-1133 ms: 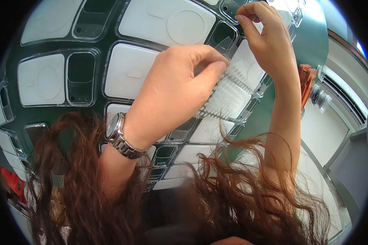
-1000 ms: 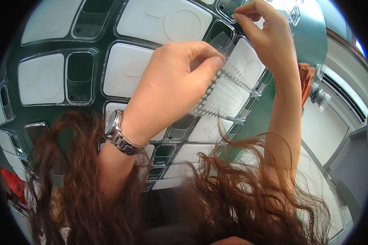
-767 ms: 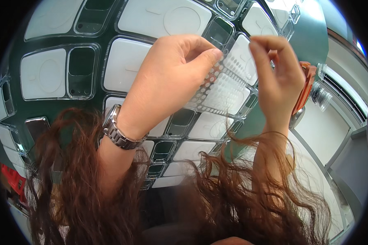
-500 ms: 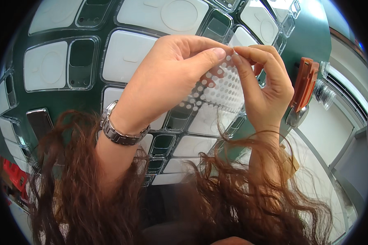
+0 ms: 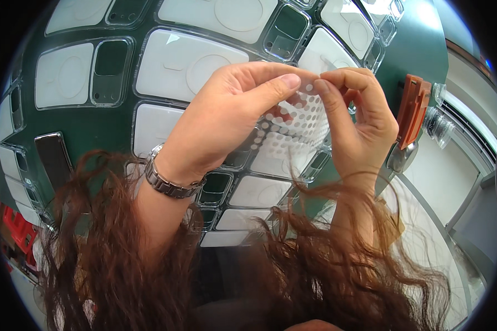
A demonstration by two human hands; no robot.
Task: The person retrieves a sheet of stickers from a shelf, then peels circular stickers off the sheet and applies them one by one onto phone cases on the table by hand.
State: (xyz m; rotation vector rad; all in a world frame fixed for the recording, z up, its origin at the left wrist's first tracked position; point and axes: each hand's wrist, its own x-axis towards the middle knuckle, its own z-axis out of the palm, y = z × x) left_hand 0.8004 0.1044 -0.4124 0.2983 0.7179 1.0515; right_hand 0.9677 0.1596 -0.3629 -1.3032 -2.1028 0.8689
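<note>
A clear sheet of small round whitish dot stickers (image 5: 309, 124) hangs between my two hands. My left hand (image 5: 221, 113) is closed on its upper edge, with the thumb lying along the sheet and a metal wristwatch (image 5: 165, 179) at the wrist. At the sheet's top corner, my right hand (image 5: 364, 121) pinches with thumb and forefinger, touching the left fingertips. Whether a loose dot sits in that pinch is too small to tell. Beneath the hands lie rows of clear phone cases with white back panels, such as one case (image 5: 171, 63) just beyond my left hand.
The cases cover much of a dark green table (image 5: 85, 128). A dark phone (image 5: 53, 160) lies at left. On the right edge sit an orange-brown tape dispenser (image 5: 413, 110) and clear tape rolls (image 5: 440, 127). Red plastic crates (image 5: 19, 229) stand low at left. Long hair hangs over both forearms.
Both hands and the sheet have shifted slightly down in the picture. The cases appear a little higher, as the view has tilted. The pinch at the sheet's corner stays closed.
</note>
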